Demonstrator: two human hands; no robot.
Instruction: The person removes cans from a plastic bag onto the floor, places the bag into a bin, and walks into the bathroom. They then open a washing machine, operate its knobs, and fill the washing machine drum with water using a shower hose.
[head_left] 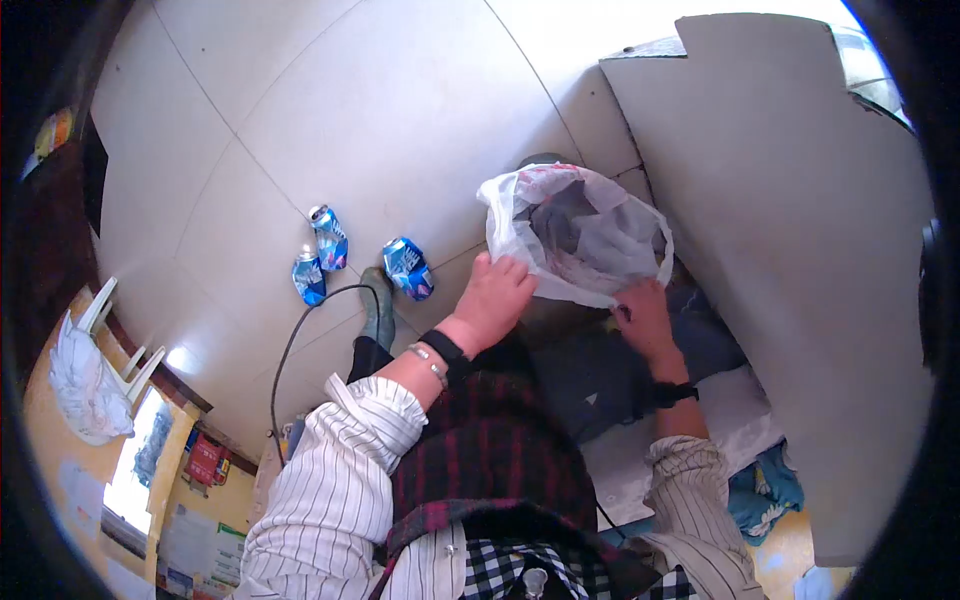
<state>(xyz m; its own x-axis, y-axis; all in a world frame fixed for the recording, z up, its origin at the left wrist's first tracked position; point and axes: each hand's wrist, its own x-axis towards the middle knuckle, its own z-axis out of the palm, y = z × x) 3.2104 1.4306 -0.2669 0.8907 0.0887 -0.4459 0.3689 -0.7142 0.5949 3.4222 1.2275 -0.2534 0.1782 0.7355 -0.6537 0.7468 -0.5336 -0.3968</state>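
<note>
A thin white plastic bag [515, 220] hangs with its mouth spread wide, and dark grey material shows inside it. My left hand [497, 298] has its fingers closed on the near left part of the bag's rim. On the near right part of the rim, my right hand [645, 312] grips the plastic, its fingertips partly hidden. Three dented blue drink cans are on the floor to the left: one can [408, 268] near my foot, another can [329, 238] farther off, and a third can [309, 278] touching or close beside it.
A large grey panel [780, 230] stands along the right side. A black cable [284, 365] curves past my foot on the tiled floor [370, 110]. At the lower left, another white bag [85, 385] hangs by the wooden furniture. Patterned blue cloth [765, 495] lies lower right.
</note>
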